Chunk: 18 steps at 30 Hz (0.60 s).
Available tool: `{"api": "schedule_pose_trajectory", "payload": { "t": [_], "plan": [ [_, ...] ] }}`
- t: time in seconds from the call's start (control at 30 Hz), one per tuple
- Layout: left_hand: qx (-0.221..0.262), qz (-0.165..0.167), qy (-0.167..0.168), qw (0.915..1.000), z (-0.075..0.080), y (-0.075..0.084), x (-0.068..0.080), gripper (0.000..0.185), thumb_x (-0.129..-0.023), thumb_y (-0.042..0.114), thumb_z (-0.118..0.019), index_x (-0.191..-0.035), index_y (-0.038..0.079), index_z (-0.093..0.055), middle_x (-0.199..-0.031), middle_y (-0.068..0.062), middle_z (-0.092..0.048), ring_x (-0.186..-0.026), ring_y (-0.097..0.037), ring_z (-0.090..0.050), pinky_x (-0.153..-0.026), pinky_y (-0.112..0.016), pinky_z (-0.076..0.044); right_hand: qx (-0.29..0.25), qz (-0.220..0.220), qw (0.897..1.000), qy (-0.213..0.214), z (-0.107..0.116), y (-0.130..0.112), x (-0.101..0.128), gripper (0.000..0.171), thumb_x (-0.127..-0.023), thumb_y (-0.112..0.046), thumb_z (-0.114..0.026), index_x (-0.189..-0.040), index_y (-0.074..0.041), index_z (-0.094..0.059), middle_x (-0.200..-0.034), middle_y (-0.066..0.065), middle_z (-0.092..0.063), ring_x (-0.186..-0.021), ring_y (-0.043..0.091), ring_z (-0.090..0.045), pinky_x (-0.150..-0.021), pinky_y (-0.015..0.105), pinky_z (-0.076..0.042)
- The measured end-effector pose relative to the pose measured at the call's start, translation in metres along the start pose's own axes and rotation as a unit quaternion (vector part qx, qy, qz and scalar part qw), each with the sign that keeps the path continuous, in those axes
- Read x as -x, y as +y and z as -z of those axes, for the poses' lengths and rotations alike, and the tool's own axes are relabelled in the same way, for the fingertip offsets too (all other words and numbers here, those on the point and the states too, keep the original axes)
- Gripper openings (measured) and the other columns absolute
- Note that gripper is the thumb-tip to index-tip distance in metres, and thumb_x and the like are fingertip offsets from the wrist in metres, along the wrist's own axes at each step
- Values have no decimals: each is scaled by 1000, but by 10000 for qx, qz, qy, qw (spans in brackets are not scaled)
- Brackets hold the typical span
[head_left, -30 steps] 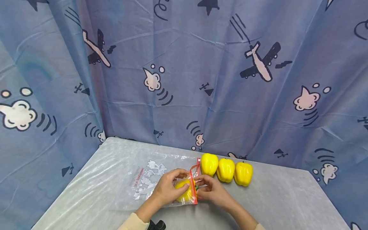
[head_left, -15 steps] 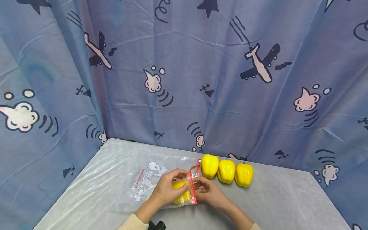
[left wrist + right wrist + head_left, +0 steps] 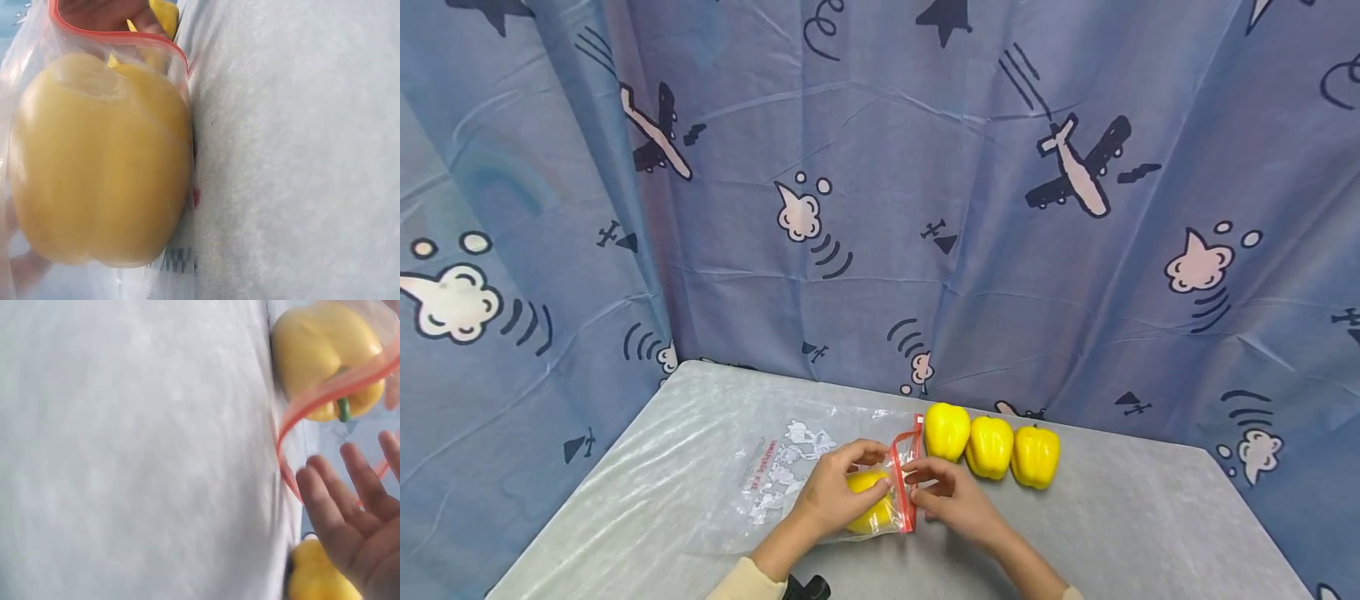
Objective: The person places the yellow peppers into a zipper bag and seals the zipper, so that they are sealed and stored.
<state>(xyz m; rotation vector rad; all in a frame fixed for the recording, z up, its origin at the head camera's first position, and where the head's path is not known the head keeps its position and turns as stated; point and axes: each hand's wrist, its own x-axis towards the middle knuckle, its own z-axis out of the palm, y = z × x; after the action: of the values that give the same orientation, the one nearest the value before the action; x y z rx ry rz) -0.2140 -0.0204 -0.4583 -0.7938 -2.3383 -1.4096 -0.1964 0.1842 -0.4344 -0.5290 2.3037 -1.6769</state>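
Note:
A clear zip bag with a red zipper rim lies on the grey table. One yellow bell pepper sits inside it, just behind the rim; it fills the left wrist view, and the right wrist view shows its green stem. My left hand curls over the bag and grips the pepper through the plastic. My right hand is at the bag's mouth, its fingers straight beside the rim and holding nothing.
Three more yellow peppers stand in a row just behind the bag's mouth. A blue curtain with a plane print hangs behind and to the left of the table. A small black object shows at the near edge.
The pepper has slid left, deeper into the bag, so its stem no longer pokes past the rim. My right fingers have come off the stem and straightened.

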Motion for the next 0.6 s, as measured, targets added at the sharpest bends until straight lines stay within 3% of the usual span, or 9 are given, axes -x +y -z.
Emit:
{"api": "schedule_pose_trajectory", "payload": {
  "t": [0.17, 0.4, 0.5, 0.6],
  "plan": [
    [-2, 52, -36, 10000, 0, 0, -1, 30, -75, 29, -66, -103, 26, -57, -95, 9, -64, -86, -7, -59, -73, -31, -50, 1017, 215, 9916, 768, 7, -6, 3, 31, -77, -6, -61, -107, -12, -57, -106, 13, -60, -88, 29, -59, -73, 29, -50],
    [-9, 86, -73, 9999, 1, 0, -1, 31, -74, 27, -67, -104, 25, -57, -95, 8, -64, -87, -12, -60, -74, -31, -50, 1597, -45, 9745, 1575, 22, -3, 7, 33, -73, -13, -67, -103, -21, -59, -103, 1, -62, -88, 22, -58, -68, 30, -48],
    [-4, 91, -72, 9999, 2, 0, -2, 31, -74, 26, -66, -104, 25, -57, -95, 7, -64, -87, -15, -61, -74, -32, -50, 2147, 83, 9583, 1886, 32, -5, 9, 35, -71, -15, -69, -103, -23, -59, -102, -2, -61, -89, 21, -57, -70, 34, -49],
    [0, 71, -59, 10000, 2, 0, -2, 31, -74, 25, -66, -104, 24, -57, -96, 6, -65, -87, -16, -61, -74, -32, -50, 2811, 278, 9322, 2263, 45, -7, 12, 35, -70, -17, -69, -103, -25, -59, -104, -3, -59, -89, 20, -57, -71, 38, -49]
  ]
}}
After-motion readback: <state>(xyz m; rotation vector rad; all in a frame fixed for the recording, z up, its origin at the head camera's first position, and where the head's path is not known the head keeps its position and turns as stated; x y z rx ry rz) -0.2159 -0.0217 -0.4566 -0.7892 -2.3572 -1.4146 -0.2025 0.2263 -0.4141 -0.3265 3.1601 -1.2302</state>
